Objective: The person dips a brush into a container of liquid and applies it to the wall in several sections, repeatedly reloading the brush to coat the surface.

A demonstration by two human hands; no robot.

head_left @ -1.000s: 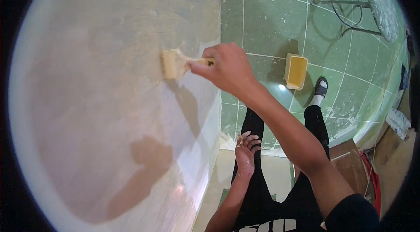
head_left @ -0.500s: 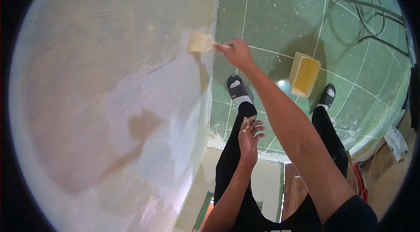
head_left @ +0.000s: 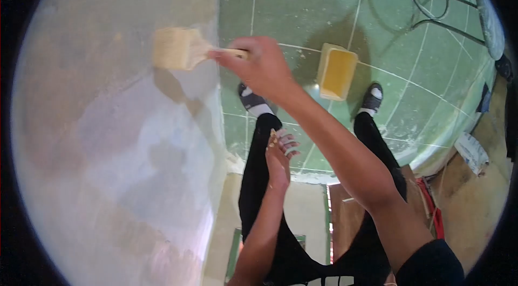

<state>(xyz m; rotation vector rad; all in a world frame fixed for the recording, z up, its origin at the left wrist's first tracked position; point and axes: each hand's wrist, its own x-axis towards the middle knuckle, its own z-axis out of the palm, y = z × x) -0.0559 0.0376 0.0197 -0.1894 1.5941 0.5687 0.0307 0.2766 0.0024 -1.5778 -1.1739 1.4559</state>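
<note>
My right hand (head_left: 258, 64) is closed round the handle of a wide paintbrush (head_left: 175, 49). Its pale bristles point left, over the wall (head_left: 113, 97), and cast a shadow just below. Around the brush the wall is patchy, grey-beige above and whiter lower down. My left hand (head_left: 280, 148) hangs in front of my left leg, fingers apart and holding nothing, with pale smears on the thumb side. On the floor between my feet and to the right of the brush stands a rectangular tub (head_left: 338, 73) with yellowish liquid in it.
Green floor tiles (head_left: 302, 8) with white spots meet the wall's base. A metal-legged chair or stand (head_left: 431, 16) is at the upper right. A white packet (head_left: 471, 152) and a red strip (head_left: 430, 205) lie at the lower right, near a brown board (head_left: 348, 221).
The brush in my right hand has moved up off the lower wall edge, further over the wall and nearer to me. The view has shifted right, so the floor and tub appear further left.
</note>
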